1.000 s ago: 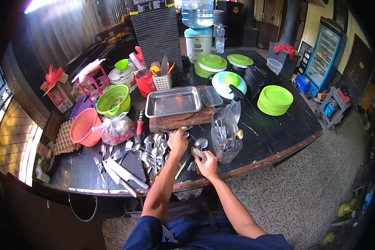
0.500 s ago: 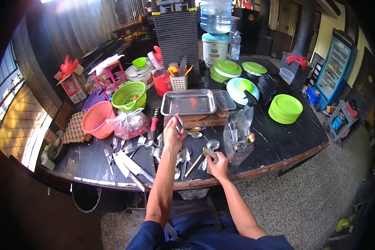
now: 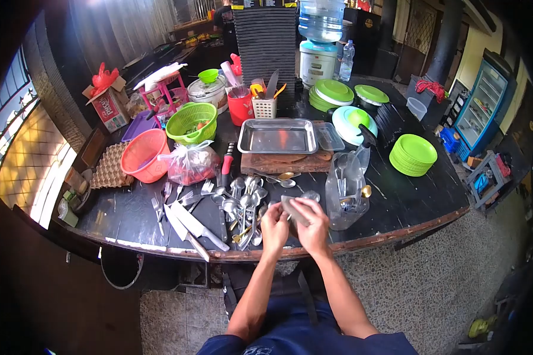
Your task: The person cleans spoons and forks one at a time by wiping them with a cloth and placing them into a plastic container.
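Observation:
My right hand (image 3: 314, 229) grips a folded grey piece (image 3: 294, 210) that looks like a cloth. Close against it, my left hand (image 3: 273, 229) has its fingers closed in a pinch; what they hold is hidden. Both hands are over the table's front edge. Left of them lies a loose heap of spoons (image 3: 243, 203), with several forks (image 3: 167, 190) farther left. Two or more kitchen knives (image 3: 196, 225) rest in front of the forks. Just right of my hands stands a clear plastic container (image 3: 344, 218) with cutlery in it.
A metal tray (image 3: 278, 137) sits on a wooden board (image 3: 278, 164) behind the spoons. Bagged red food (image 3: 190, 165), a red basket (image 3: 144, 157) and a green colander (image 3: 190, 124) stand left. Green plates (image 3: 413, 155) are stacked right, and a water dispenser (image 3: 318, 62) stands behind.
My left hand has come down and right from above the spoons, where it held a shiny metal piece, to meet my right hand. The view has shifted slightly.

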A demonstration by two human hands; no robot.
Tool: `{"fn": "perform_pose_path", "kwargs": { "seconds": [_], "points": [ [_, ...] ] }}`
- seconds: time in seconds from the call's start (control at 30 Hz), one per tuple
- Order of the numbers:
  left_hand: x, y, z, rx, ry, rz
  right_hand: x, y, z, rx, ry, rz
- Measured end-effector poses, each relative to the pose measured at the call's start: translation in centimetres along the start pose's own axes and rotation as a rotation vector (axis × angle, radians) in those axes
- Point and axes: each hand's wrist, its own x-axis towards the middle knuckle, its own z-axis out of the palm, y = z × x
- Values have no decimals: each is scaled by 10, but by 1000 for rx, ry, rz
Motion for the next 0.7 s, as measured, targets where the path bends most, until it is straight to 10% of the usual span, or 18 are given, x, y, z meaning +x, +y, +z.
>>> {"fn": "perform_pose_path", "kwargs": {
  "seconds": [0.37, 0.7],
  "points": [
    [-9, 33, -3, 198, 28, -40, -24, -16, 0, -33, -205, 23],
    [1, 27, -23, -422, -216, -349, -11, 3, -19, 347, -110, 470]
  ]
}}
